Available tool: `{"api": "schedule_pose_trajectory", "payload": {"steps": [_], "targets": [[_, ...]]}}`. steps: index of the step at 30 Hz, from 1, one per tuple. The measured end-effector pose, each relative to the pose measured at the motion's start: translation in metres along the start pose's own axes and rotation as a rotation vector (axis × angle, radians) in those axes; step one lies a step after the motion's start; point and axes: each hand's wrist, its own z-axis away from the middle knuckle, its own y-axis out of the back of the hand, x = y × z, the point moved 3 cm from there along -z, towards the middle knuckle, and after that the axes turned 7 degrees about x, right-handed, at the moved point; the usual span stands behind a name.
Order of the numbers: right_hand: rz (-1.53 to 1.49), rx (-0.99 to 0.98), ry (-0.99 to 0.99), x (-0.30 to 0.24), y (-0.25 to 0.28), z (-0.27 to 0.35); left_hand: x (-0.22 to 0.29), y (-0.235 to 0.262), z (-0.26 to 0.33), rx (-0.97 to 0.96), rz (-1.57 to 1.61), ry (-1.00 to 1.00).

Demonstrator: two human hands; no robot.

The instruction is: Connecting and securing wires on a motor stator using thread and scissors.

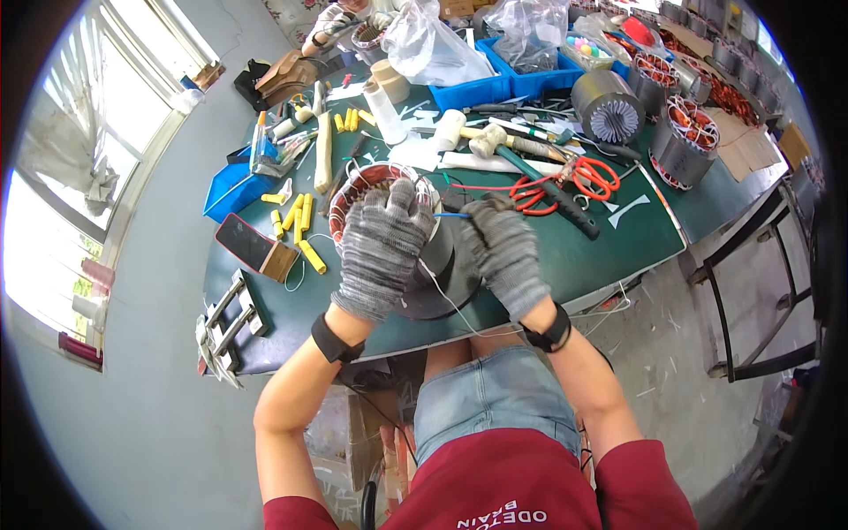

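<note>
We're on the stator [371, 181] at table [618, 238] centre. Left hand [382, 247] grip closed on its rim, right hand [505, 252] at 3 o'clock pinching white cord [455, 305]. Looks like coil lacing; next needs taut pull.

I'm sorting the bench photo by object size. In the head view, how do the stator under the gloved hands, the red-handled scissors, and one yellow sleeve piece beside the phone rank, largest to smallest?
1. The stator looks largest, though it sits nearest the camera.
2. The red-handled scissors.
3. The yellow sleeve piece, clearly smallest.
</note>
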Motion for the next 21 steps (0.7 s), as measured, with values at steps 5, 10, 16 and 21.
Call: {"api": "schedule_pose_trajectory", "payload": {"steps": [5, 10, 16, 21], "targets": [[-0.251, 0.496, 0.252, -0.006, 0.041, -0.03, -0.004, -0.011, 0.006, 0.238, 0.266, 0.351], [-0.313, 0.097, -0.134, 0.0, 0.001, -0.037, -0.005, -0.024, 0.01, 0.241, 0.274, 0.352], [-0.608, -0.031, 0.196, -0.009, -0.003, -0.011, -0.001, -0.012, 0.015, 0.364, 0.553, 0.457], [-0.639, -0.036, 0.48, -0.011, 0.009, -0.018, 0.016, 0.0, 0.024, 0.308, 0.511, 0.34]]}}
